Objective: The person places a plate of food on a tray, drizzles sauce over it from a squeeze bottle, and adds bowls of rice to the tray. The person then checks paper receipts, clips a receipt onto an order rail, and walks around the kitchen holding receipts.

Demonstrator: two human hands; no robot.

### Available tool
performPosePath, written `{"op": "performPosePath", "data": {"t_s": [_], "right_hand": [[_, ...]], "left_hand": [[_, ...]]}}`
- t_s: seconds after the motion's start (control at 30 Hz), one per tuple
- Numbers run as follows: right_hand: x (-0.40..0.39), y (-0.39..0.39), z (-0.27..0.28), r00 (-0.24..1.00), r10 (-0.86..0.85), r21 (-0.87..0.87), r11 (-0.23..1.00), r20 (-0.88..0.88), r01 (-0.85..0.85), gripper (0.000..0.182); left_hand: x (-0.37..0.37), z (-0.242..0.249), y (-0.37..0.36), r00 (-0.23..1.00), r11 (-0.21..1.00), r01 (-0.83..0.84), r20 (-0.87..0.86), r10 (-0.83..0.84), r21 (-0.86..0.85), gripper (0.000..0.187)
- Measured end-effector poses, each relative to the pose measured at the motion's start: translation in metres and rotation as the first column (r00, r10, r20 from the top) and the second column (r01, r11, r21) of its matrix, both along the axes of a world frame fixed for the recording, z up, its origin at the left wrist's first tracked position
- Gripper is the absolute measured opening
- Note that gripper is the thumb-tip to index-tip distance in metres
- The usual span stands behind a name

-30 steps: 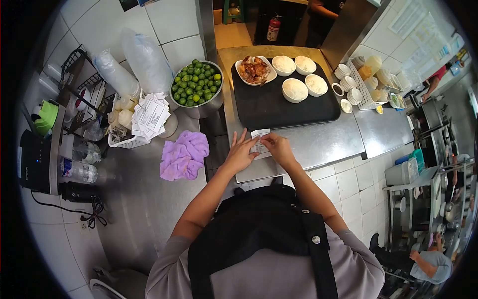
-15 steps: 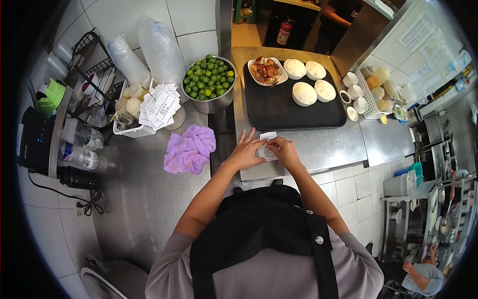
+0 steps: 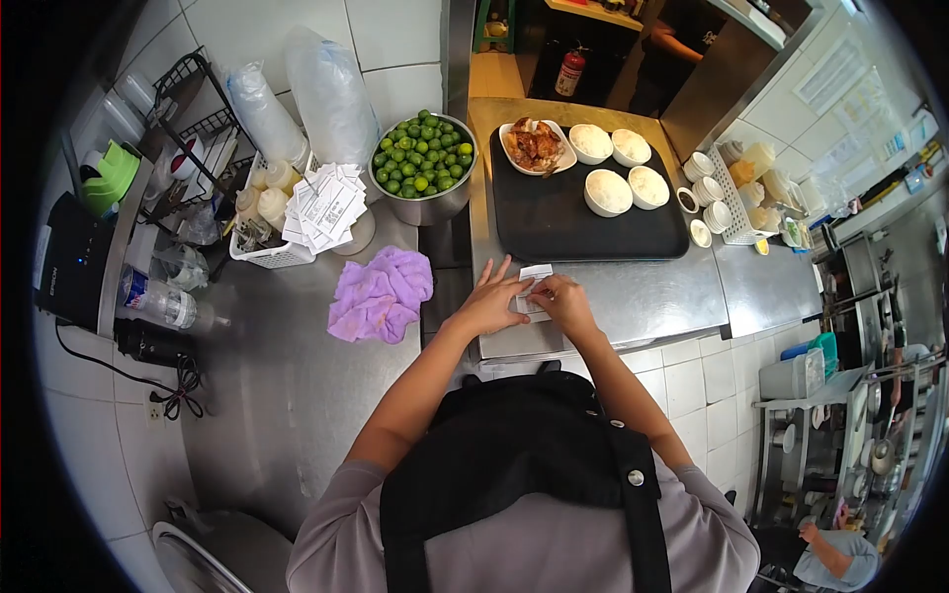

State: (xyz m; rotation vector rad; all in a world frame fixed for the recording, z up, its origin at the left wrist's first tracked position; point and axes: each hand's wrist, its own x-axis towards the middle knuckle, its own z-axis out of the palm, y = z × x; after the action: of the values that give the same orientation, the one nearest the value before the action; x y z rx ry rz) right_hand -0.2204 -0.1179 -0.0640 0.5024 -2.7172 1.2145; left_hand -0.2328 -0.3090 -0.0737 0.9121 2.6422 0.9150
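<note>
A small printed paper slip (image 3: 536,271) lies on the steel counter just below the black tray. My left hand (image 3: 487,300) rests flat with its fingers spread, fingertips over the slip's left side. Close beside it, my right hand (image 3: 564,302) is closed in a pinch over the slip's lower part. Whatever the right fingers hold, if anything, is hidden by the hand. Beyond both hands, the black tray (image 3: 563,225) carries a dish of browned roast chicken (image 3: 534,146) and several bowls of white rice (image 3: 607,192).
A crumpled purple cloth (image 3: 381,295) lies on the left counter. Behind it stand a metal pot of green limes (image 3: 423,158), a stack of slips on a spike (image 3: 326,208) and a white basket (image 3: 277,259). Small cups (image 3: 707,190) sit right of the tray. Other people are in the background.
The view has shifted slightly. Both hands stay on the slip, and the right fingers have moved only a little against it.
</note>
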Motion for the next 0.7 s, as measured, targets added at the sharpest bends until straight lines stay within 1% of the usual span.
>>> {"op": "performPosePath", "data": {"t_s": [0.03, 0.1, 0.13, 0.2, 0.33, 0.4, 0.43, 0.5, 0.63, 0.7], "right_hand": [[0.001, -0.002, 0.0, 1.0, 0.002, -0.001, 1.0, -0.001, -0.002, 0.016], [0.002, -0.005, 0.0, 0.998, 0.021, 0.105, 0.994, -0.065, -0.014, 0.016], [0.003, -0.005, 0.001, 0.998, 0.022, 0.104, 0.994, -0.066, -0.015, 0.016], [0.005, -0.006, 0.002, 0.994, 0.05, 0.183, 0.983, -0.098, -0.032, 0.017], [0.005, -0.012, 0.001, 0.991, 0.058, 0.198, 0.98, -0.123, -0.032, 0.02], [0.006, -0.013, 0.003, 0.982, 0.089, 0.274, 0.961, -0.165, -0.04, 0.022], [0.006, -0.013, 0.004, 0.982, 0.088, 0.273, 0.961, -0.165, -0.04, 0.022], [0.007, -0.012, 0.005, 0.976, 0.109, 0.323, 0.945, -0.188, -0.043, 0.021], [0.006, -0.004, 0.005, 0.976, 0.104, 0.335, 0.942, -0.191, -0.034, 0.02], [0.005, 0.004, 0.005, 0.979, 0.07, 0.349, 0.937, -0.19, 0.001, 0.019]], "left_hand": [[0.0, 0.001, 0.0, 1.0, 1.0, -0.002, -0.001, 0.002, -0.001, 0.079], [0.0, 0.003, 0.0, 1.0, 1.0, 0.004, 0.024, -0.004, 0.006, 0.079], [0.0, 0.003, 0.0, 1.0, 1.0, 0.003, 0.023, -0.003, 0.006, 0.079], [0.001, 0.004, 0.0, 1.0, 1.0, -0.001, 0.025, 0.0, 0.02, 0.078], [0.0, 0.0, 0.001, 1.0, 1.0, -0.014, -0.008, 0.014, 0.012, 0.078], [0.0, 0.002, 0.001, 1.0, 1.0, -0.009, -0.009, 0.009, 0.017, 0.077], [0.0, 0.004, 0.001, 1.0, 1.0, -0.008, -0.008, 0.008, 0.016, 0.077], [0.0, 0.008, 0.0, 1.0, 1.0, 0.006, 0.03, -0.006, -0.007, 0.077], [-0.001, -0.001, 0.001, 1.0, 1.0, 0.004, 0.011, -0.004, 0.011, 0.079], [-0.001, -0.003, 0.001, 1.0, 1.0, 0.0, -0.003, 0.0, -0.002, 0.08]]}}
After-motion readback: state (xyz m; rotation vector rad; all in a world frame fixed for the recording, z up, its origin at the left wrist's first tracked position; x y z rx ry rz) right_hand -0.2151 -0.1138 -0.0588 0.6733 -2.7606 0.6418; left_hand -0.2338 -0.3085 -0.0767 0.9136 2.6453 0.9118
